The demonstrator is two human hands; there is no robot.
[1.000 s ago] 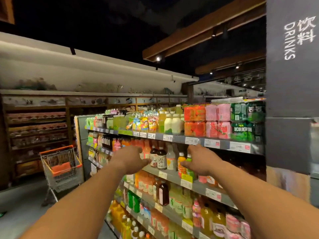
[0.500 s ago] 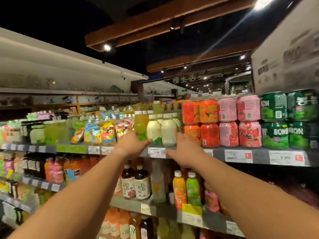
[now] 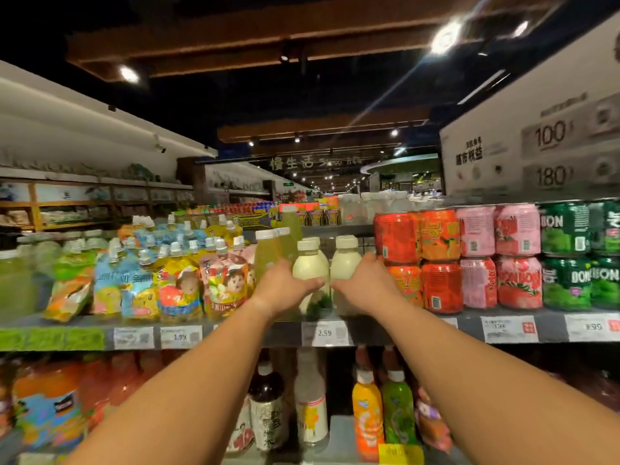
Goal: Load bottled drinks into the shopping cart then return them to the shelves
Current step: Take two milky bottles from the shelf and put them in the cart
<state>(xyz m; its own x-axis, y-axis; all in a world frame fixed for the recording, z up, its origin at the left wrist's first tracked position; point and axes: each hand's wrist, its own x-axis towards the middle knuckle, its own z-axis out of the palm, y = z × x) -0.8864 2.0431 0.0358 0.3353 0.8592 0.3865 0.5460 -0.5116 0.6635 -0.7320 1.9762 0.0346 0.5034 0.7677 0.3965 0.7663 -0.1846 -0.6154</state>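
- Reaching up to the top shelf (image 3: pixel 396 330), both hands close on pale, cream-coloured bottles that stand side by side near the shelf's front edge, just above the 2.59 price tag (image 3: pixel 324 333).
- Left hand (image 3: pixel 285 290): its fingers wrap the left bottle (image 3: pixel 310 268) at the lower body, thumb across the front; the bottle stands upright on the shelf.
- Right hand (image 3: pixel 365 286): its fingers curl round the right bottle (image 3: pixel 345 263) from its 3 o'clock side, at mid-body.
- Judging by the full look, each bottle should feel fairly heavy, with stiff, smooth, possibly slippery plastic walls; a firm hold round the widest part suits best.
- Stacked cans (image 3: pixel 439 260) sit at 3 o'clock, close enough to knock.
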